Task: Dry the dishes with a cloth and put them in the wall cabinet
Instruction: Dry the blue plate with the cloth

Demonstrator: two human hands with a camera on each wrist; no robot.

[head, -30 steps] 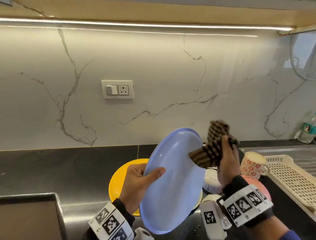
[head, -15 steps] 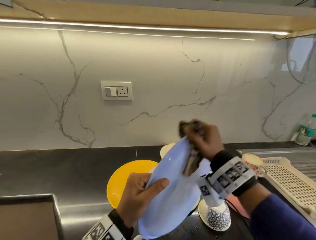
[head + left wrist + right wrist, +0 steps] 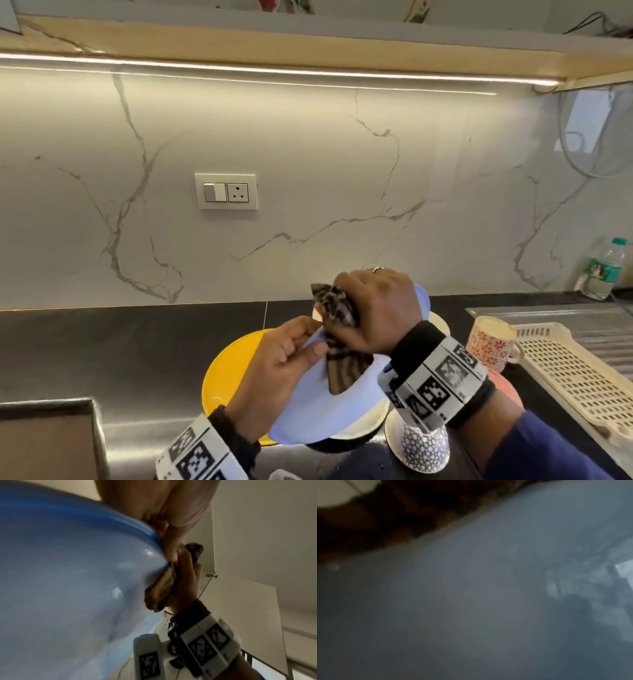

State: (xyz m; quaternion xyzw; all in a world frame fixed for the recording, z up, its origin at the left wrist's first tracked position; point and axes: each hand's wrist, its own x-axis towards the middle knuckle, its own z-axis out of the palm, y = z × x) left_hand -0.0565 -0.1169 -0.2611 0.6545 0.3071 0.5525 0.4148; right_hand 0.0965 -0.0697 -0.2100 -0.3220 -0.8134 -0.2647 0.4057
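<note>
Dark grey stone bench [image 3: 102,342] runs under a white marble-look wall with a switch-and-socket plate [image 3: 226,192]. Cream perforated plastic drying tray [image 3: 575,373] sits at the right on the steel drainboard. Round pale-blue plastic plate [image 3: 346,407] is held tilted above the bench, over a round yellow plate [image 3: 226,377] lying flat there. Left hand [image 3: 277,370] grips the blue plate's left rim, thumb curled over the upper face, fingers behind it. Right hand [image 3: 373,308] clamps a bunched brown-and-black checked cloth [image 3: 339,339] against the plate's upper face near the rim, fingers curled round the cloth. In the left wrist view the blue plate [image 3: 68,588] fills the left side, with the cloth [image 3: 159,593] wedged between it and the right hand [image 3: 185,582]. Right wrist view is dark and blurred, mostly plate surface [image 3: 488,601].

White cup with red flower print [image 3: 489,342] stands just beside the tray. White patterned cup [image 3: 424,445] stands upside down below the right wrist. Clear plastic water bottle with green label [image 3: 603,270] stands at the far right wall.
</note>
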